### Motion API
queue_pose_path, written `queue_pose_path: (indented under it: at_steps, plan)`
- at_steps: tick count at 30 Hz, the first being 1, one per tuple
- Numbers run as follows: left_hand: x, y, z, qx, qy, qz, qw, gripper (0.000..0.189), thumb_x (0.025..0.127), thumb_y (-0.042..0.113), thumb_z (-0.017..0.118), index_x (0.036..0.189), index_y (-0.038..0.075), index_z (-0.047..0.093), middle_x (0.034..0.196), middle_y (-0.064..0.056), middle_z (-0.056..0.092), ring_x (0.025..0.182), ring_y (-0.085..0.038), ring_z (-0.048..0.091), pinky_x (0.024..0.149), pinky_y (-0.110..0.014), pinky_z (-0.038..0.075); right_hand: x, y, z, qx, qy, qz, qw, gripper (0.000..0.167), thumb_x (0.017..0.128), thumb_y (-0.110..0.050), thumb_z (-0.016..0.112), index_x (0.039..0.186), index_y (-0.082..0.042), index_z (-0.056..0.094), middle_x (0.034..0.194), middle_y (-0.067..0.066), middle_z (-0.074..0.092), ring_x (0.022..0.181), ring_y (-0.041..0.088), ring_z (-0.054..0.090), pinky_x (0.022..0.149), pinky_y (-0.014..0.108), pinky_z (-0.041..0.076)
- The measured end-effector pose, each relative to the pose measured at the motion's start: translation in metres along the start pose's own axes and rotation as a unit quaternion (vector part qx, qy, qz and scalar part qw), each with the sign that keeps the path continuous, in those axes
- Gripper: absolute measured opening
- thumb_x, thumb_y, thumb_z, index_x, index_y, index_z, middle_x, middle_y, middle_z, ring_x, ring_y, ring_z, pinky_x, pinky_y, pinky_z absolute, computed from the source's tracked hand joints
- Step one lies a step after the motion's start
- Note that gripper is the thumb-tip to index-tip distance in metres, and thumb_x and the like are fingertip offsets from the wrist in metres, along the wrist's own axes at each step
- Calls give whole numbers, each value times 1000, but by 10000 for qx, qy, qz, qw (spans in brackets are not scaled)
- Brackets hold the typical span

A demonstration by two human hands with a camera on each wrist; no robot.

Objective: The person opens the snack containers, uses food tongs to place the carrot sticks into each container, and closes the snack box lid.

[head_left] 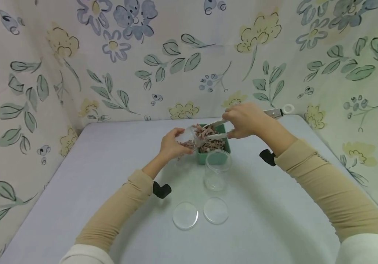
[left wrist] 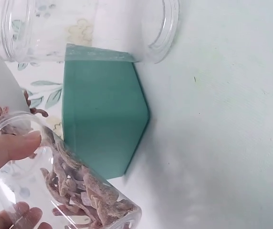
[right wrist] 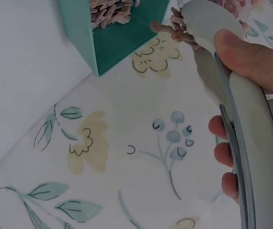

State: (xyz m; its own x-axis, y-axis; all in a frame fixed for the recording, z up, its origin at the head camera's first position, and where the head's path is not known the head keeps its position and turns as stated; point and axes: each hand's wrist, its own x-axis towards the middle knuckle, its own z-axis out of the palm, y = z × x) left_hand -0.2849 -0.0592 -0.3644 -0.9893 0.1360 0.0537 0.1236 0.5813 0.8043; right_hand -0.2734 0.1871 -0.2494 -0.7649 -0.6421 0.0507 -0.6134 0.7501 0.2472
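My left hand [head_left: 172,143] grips a clear plastic jar [left wrist: 86,183], tilted with its mouth toward the right. Brownish-pink dried strips [left wrist: 91,191] lie along the jar's lower side. With my right hand [head_left: 244,119] I hold white-tipped tongs [right wrist: 256,143], pinching a clump of the strips [right wrist: 182,31] right at the jar's mouth. Under the clump stands a green rectangular bin [head_left: 229,141] with more strips in it. Just in front of the bin, a second clear jar [head_left: 216,179] stands upright without its lid.
Two clear round lids [head_left: 185,216] lie side by side on the white table [head_left: 258,220], nearer to me than the jars. A floral curtain [head_left: 182,73] hangs behind the table and along its sides.
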Motion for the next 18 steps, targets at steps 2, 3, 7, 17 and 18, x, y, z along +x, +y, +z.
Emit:
queue_pose_path:
  at_steps: [2, 3, 7, 17, 18]
  plan:
    - [-1, 2, -1, 60, -10, -24, 10000, 83, 64, 12, 91, 136, 6, 51, 139, -10, 53, 129, -30, 46, 107, -43, 39, 2, -5, -2, -253, 1, -44, 9997, 36, 73, -30, 82, 96, -6, 68, 86, 4, 64, 74, 23, 60, 56, 37, 52]
    - [-1, 3, -1, 100, -7, -32, 9999, 83, 64, 12, 91, 137, 6, 51, 139, -10, 54, 129, -30, 46, 106, -44, 39, 2, -7, -3, -420, -22, -69, 9991, 36, 74, -30, 82, 96, -6, 68, 87, 4, 64, 75, 22, 60, 56, 36, 52]
    - [-1, 7, -1, 297, 47, -18, 9995, 83, 64, 13, 91, 137, 6, 52, 138, -11, 54, 127, -31, 48, 105, -45, 39, 5, -16, -4, -1060, 27, -377, 9937, 33, 76, -28, 81, 94, -5, 67, 85, 4, 63, 77, 21, 59, 57, 33, 52]
    - [-2, 11, -2, 506, -11, 11, 9987, 83, 64, 14, 90, 137, 4, 52, 137, -12, 55, 126, -33, 48, 106, -46, 37, 3, -25, -4, -1540, 431, -786, 9840, 17, 75, -13, 78, 81, -5, 64, 74, 4, 56, 67, 19, 50, 52, 29, 47]
    - [-2, 12, -3, 546, -35, 25, 9985, 82, 65, 15, 90, 137, 4, 52, 137, -12, 55, 126, -33, 48, 106, -46, 37, 3, -26, -4, -1558, 423, -777, 9838, 15, 76, -11, 76, 81, -5, 64, 74, 4, 55, 66, 19, 50, 52, 29, 47]
